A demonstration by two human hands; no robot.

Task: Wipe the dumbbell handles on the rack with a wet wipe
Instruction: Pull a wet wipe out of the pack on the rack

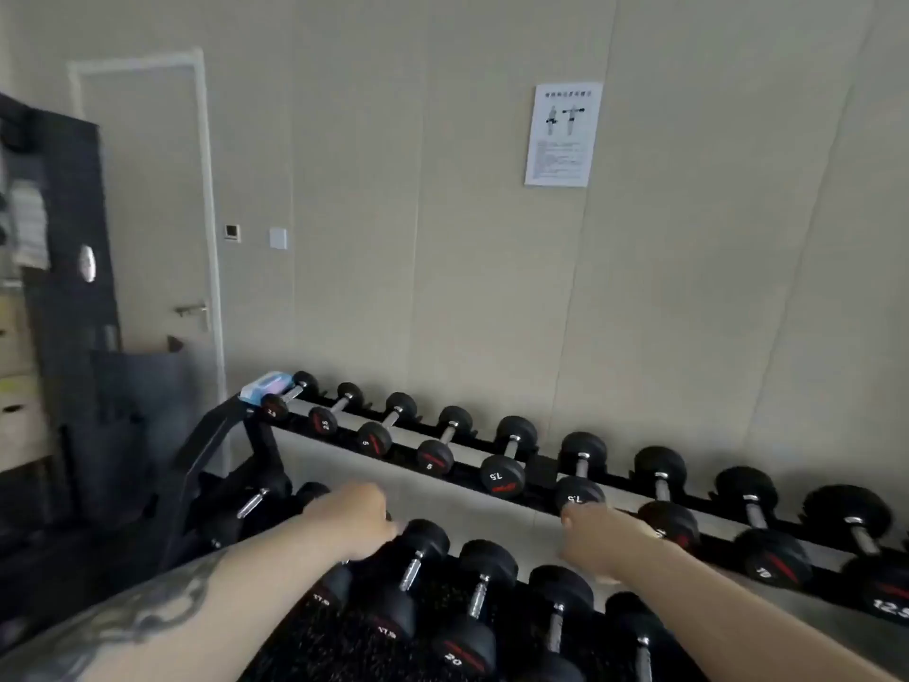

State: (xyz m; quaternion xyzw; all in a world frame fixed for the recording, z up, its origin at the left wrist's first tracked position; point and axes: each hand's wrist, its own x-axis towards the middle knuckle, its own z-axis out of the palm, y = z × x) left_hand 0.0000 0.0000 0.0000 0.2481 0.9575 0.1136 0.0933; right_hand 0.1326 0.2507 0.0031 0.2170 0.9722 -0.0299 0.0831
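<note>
Both forearms reach over the lower-tier dumbbells [423, 578]: left hand [356, 521] curled at 1 handle, right hand [597, 541] grip unclear, no wipe visible, wipe pack [265, 386] unmoved atop rack [541, 477], so wiping looks unstarted.

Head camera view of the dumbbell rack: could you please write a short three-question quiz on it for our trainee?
1. True or false: the wipe pack lies at the right end of the upper tier of the rack.
2. What hangs on the wall above the dumbbells? A) a clock B) a printed sheet C) a mirror
3. Fill in: the left hand reaches to the rack's ____ tier.
Key: 1 false, the wipe pack lies at the left end; 2 B; 3 lower.
</note>
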